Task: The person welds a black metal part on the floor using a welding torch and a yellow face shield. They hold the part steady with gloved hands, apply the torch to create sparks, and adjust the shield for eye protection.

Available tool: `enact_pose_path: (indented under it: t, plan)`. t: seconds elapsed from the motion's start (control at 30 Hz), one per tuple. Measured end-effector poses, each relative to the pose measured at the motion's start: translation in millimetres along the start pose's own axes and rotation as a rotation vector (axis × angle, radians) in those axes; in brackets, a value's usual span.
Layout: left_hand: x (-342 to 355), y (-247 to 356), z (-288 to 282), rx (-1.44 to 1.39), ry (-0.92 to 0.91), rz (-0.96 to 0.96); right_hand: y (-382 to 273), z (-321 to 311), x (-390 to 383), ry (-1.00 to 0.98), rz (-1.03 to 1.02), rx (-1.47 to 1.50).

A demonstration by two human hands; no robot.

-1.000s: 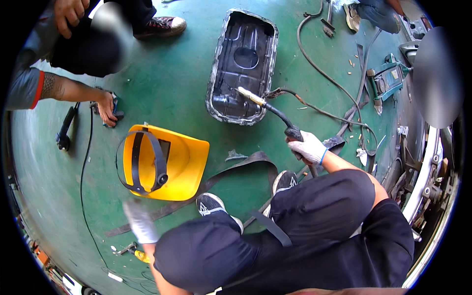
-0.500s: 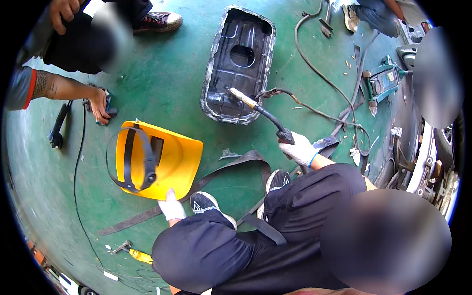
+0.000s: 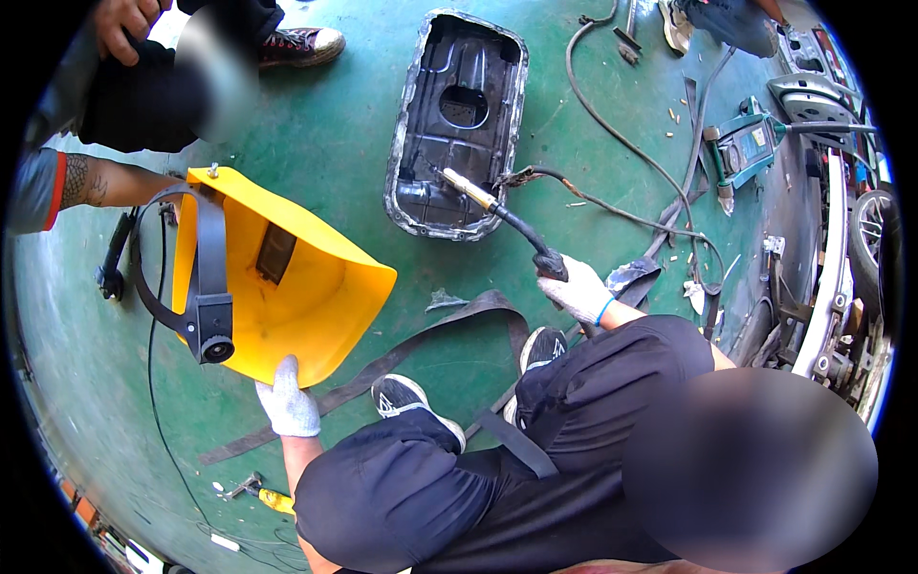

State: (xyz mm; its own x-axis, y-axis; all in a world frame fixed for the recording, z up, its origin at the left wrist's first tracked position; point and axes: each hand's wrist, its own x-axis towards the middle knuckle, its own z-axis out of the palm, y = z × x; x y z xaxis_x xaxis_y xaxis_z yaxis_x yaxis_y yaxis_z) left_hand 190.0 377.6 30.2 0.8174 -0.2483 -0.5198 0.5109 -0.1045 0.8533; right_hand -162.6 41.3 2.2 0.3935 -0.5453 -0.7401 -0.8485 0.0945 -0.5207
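My left hand (image 3: 289, 400), in a white knit glove, grips the lower edge of a yellow welding mask (image 3: 330, 301). The mask's inside faces up, showing its black headband and dark window; it looks raised off the floor. My gloved right hand (image 3: 577, 290) is closed around the black handle of a welding torch (image 3: 521, 227). The torch's pale tip reaches over the near end of a dark metal oil pan (image 3: 395, 191). The pan lies with its hollow side up and has a round opening inside. Whether the tip touches the pan I cannot tell.
Another person's forearm (image 3: 120, 182) reaches in at left, its hand hidden behind the mask. Cables (image 3: 612, 124) and a grey strap (image 3: 382, 368) cross the green floor. A green floor jack (image 3: 746, 148) stands right, by car parts. A yellow-handled tool (image 3: 275, 500) lies lower left.
My left hand has lifted the welding mask and moved it left, tilting it up so that it now covers the other person's hand. My right hand and the torch stay nearly still.
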Motion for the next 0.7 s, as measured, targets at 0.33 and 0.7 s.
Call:
enact_pose_path:
  t: [0.33, 0.7]
  plan:
    - [-2, 16, 37, 0.463, -0.315, 0.119, -9, 6, -9, 0.032, -0.022, 0.028]
    - [-18, 15, 124, 0.651, -0.582, 0.243, -23, 12, -16, 0.023, 0.110, 0.086]
